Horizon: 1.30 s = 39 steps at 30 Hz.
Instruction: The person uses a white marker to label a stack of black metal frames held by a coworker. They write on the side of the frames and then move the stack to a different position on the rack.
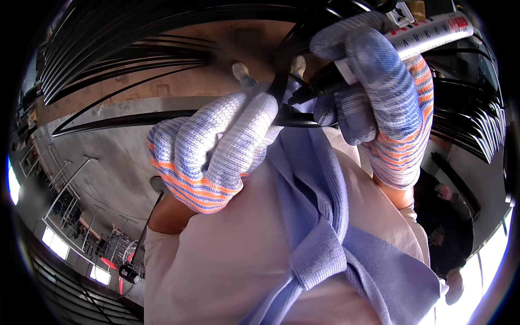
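Observation:
My left hand, in a knitted white-blue glove with orange stripes, is closed around a long, thin black strip. That strip runs out to the left, narrowing toward its far end, and a short length shows right of the fingers. A white marker with red and dark print is gripped in my right hand, which wears a matching glove. Its dark tip points left, close to the strip; I cannot tell whether they touch. My right fingertips are near the strip's right part.
Many black strips hang in a curved bundle at the upper left, and more strips stack at the right. A person in dark clothes is at the lower right. Metal rails stand at the left. A lilac scarf hangs on my chest.

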Each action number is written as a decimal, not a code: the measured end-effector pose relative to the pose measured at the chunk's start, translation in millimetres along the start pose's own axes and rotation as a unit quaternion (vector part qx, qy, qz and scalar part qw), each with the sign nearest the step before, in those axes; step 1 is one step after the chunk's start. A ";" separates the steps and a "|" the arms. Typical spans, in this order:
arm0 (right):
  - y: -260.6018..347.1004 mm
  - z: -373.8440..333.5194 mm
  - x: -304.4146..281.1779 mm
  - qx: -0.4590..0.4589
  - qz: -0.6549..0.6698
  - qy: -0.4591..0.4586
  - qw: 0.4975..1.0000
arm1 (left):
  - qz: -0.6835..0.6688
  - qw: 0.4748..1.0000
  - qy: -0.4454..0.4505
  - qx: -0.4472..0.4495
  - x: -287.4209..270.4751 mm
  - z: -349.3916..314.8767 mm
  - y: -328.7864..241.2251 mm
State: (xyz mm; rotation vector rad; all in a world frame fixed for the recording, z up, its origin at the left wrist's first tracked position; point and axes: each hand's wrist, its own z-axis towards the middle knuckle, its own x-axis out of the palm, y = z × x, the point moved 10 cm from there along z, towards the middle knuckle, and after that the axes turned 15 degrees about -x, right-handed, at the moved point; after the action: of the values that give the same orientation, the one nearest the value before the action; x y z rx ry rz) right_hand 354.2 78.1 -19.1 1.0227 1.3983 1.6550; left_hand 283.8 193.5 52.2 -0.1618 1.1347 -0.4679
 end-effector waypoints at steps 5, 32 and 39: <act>4.1 3.5 7.5 -0.013 -0.057 0.048 0.997 | -0.005 1.000 -0.005 0.006 -4.9 -4.2 0.8; 18.7 5.6 15.0 -0.064 -0.145 0.083 0.984 | 0.005 1.000 -0.017 -0.001 -6.5 -14.9 0.0; 21.1 6.7 15.1 -0.066 -0.154 0.084 0.982 | 0.003 1.000 -0.007 -0.012 -5.3 -14.1 1.5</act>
State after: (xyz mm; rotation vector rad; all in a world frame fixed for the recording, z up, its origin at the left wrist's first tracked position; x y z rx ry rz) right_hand 353.2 91.4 4.1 0.5690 1.4511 1.6036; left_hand 269.8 198.7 50.1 -0.1826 1.1268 -0.4465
